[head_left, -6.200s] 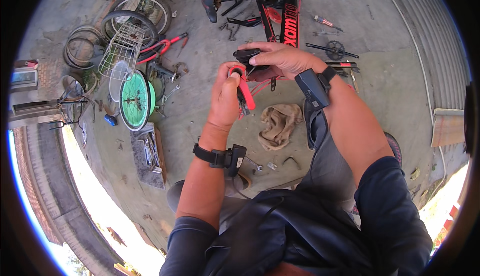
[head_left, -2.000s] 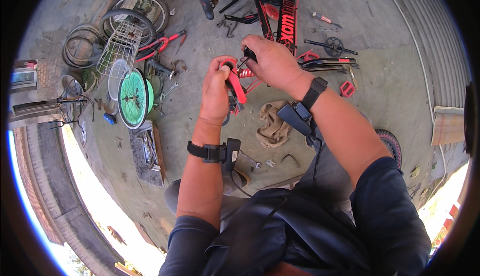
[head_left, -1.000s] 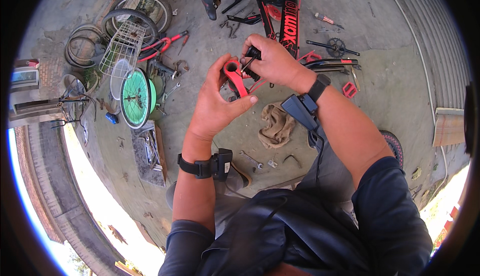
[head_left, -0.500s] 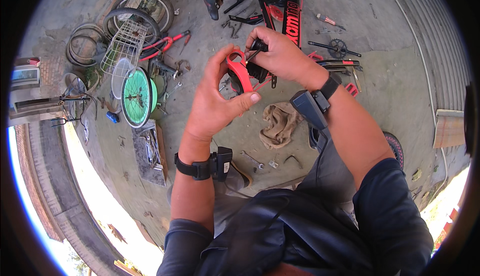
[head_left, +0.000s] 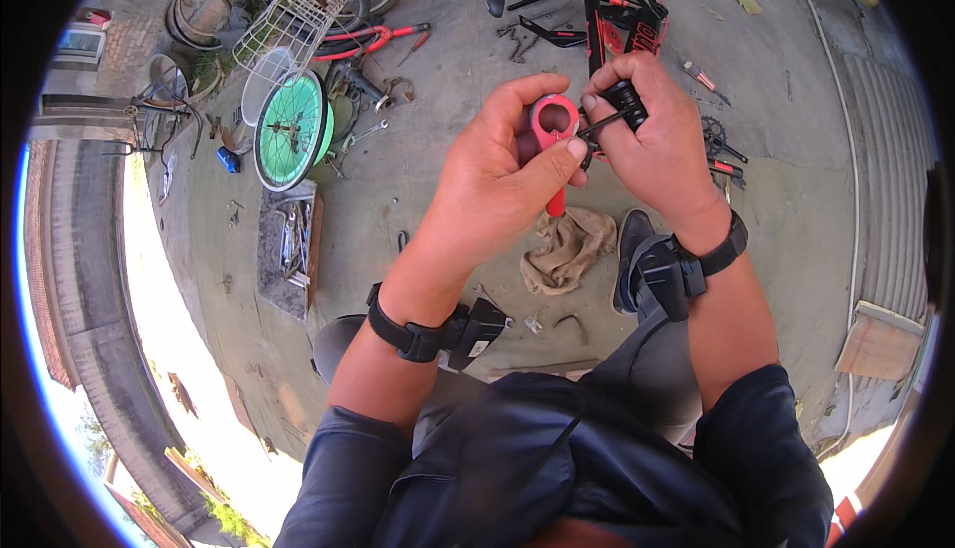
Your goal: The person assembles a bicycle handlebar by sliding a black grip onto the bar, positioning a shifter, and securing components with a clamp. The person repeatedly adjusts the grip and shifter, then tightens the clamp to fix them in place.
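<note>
A red ring-ended part [head_left: 544, 136] was near the centre of the frame, its ring facing up. The left hand [head_left: 509, 162], half closed, pinched it between thumb and fingers. The right hand [head_left: 659, 142] was curled around a black tool [head_left: 629, 103], whose thin rod reached the ring's right side; whether it was seated there could not be told. Below lay a brown cloth [head_left: 569, 250]; a bicycle frame [head_left: 595, 31] lay upper right, a green wheel [head_left: 288, 130] upper left.
</note>
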The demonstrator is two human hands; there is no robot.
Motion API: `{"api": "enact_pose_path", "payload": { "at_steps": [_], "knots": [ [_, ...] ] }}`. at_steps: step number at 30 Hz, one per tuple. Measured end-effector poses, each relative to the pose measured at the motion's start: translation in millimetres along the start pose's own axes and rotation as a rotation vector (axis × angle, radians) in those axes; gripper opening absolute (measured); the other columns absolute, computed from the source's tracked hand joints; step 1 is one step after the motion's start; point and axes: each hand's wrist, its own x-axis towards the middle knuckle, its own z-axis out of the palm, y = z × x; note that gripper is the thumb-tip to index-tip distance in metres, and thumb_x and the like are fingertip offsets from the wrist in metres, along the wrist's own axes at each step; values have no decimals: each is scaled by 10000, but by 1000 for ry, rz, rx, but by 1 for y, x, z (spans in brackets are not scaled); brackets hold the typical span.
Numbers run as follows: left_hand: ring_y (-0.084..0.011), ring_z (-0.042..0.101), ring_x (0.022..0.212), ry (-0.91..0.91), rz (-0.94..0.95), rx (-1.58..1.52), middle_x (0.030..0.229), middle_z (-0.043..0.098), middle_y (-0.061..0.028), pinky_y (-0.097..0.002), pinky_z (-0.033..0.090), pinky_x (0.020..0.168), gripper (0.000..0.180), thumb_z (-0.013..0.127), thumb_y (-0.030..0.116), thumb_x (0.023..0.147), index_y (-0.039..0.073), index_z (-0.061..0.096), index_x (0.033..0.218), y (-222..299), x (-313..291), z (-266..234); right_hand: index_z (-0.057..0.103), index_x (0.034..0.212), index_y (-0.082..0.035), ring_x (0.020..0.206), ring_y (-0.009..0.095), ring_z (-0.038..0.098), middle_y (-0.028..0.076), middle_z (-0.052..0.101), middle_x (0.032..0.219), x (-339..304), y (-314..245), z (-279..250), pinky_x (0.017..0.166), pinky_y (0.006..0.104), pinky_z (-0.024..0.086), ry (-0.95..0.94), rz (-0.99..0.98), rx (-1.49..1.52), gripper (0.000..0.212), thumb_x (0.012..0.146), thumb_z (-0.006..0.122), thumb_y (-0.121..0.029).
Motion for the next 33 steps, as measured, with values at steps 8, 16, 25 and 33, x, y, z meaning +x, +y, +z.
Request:
{"api": "enact_pose_path", "payload": {
  "at_steps": [8, 16, 25, 33],
  "knots": [
    [-114, 647, 800, 80, 41, -115, 1069, 641, -53, -260, 541, 662, 455, 693, 39, 951, 18, 519, 1371, -13, -10, 5, 607, 989, -37, 741, 182, 638, 71, 652, 885, -4, -9, 1, 686, 320, 514, -25, -13, -2, 131, 896, 699, -29],
    [-120, 632, 829, 226, 325, 367, 1027, 657, -67, -286, 536, 712, 461, 712, 49, 910, 5, 539, 1335, -16, -16, 4, 584, 1019, -34, 716, 118, 607, 49, 656, 883, -4, -12, 7, 672, 289, 512, -144, 203, 105, 128, 931, 676, -24],
    [-123, 649, 836, 502, 187, 189, 1053, 646, -72, -284, 542, 728, 433, 629, 25, 969, -34, 475, 1369, -22, -24, -35, 588, 1008, -51, 825, 72, 579, -16, 649, 923, 10, 6, -12, 748, 232, 471, -28, 340, 244, 100, 950, 667, -70],
    [-224, 695, 914, 724, -299, -276, 1101, 647, -136, -336, 581, 780, 445, 591, 11, 980, -69, 420, 1383, -125, -58, -115, 573, 1044, -53, 866, 73, 622, 13, 664, 934, 2, 31, -15, 808, 236, 484, -36, 370, 454, 86, 977, 628, -61]
  ]
}}
